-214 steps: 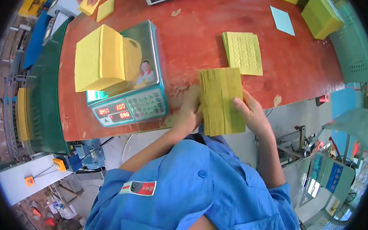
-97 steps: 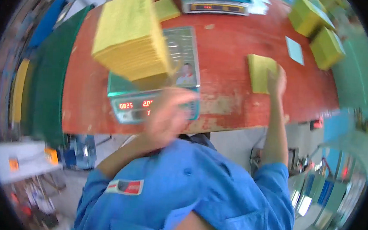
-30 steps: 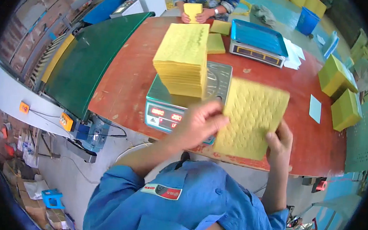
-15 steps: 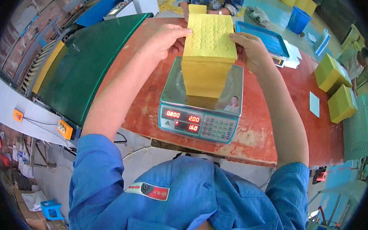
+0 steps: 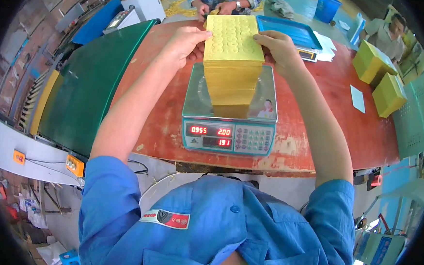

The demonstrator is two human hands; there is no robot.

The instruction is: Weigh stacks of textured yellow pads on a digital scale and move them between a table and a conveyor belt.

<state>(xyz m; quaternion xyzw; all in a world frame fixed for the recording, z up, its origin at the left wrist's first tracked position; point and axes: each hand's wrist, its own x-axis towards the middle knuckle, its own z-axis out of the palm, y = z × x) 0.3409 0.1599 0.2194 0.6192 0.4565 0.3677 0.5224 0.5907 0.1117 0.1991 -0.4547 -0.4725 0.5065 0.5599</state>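
A tall stack of yellow paper sheets (image 5: 232, 80) stands on the metal pan of a digital scale (image 5: 267, 94). Rows of round cut marks cover its top sheet. My left hand (image 5: 190, 44) grips the stack's upper left side, thumb on the top edge and fingers mostly hidden behind and below. From the opposite side my right hand (image 5: 278, 48) holds it the same way, thumb on the upper right edge. Red digits glow on the scale's front panel (image 5: 211, 136), beside its keypad.
The scale rests on a worn red table (image 5: 295, 123). A green conveyor belt (image 5: 86, 88) runs along the left. Behind the stack are a blue tray (image 5: 292, 33) and a co-worker's hands (image 5: 225, 8). Yellow stacks (image 5: 390, 95) and a pale card (image 5: 357, 98) lie at right.
The scale's lit digits have changed to higher values. Both hands keep hold of the stack. The whole view has shifted slightly, and a second person at the far right shows more.
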